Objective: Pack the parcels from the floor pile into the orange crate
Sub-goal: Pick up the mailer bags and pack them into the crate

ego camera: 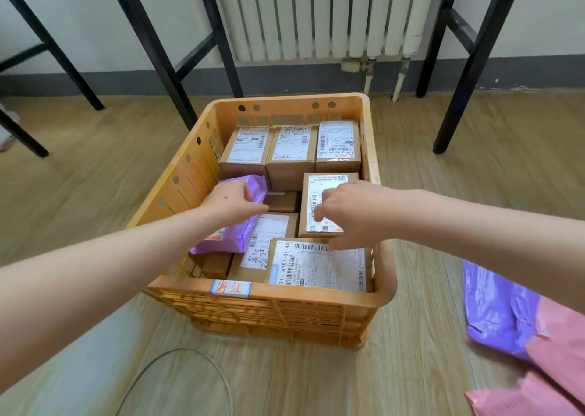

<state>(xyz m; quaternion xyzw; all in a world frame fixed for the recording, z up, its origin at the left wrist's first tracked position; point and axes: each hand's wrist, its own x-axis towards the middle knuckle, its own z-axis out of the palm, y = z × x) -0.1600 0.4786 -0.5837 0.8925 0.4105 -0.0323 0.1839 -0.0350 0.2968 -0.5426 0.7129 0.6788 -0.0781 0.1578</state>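
orange crate nearly full, both hands inside it

the wooden floor point(443, 194) lies open on every side of the orange crate point(316, 298), which stands in the middle, short of the white radiator point(316, 13) and between black table legs point(474, 61). at the right edge of view lies the floor pile, a purple bag point(497, 314) partly under pink bags point(557, 346), well apart from the crate.

inside the crate, three cardboard boxes point(292, 149) stand in a row against the far wall. a labelled box point(329, 184) sits along the right wall and a wider box point(316, 270) lies against the near rim. a low gap stays open at the centre, between the boxes.

a purple mailer point(231, 235) leans tilted along the left wall, over boxes. the left hand point(231, 202) rests on its upper end, fingers curled over its far edge. the right hand point(348, 213) hangs over the right-hand boxes, fingers loosely bent downward, holding nothing. a small handwritten tag point(230, 288) sits on the near rim.
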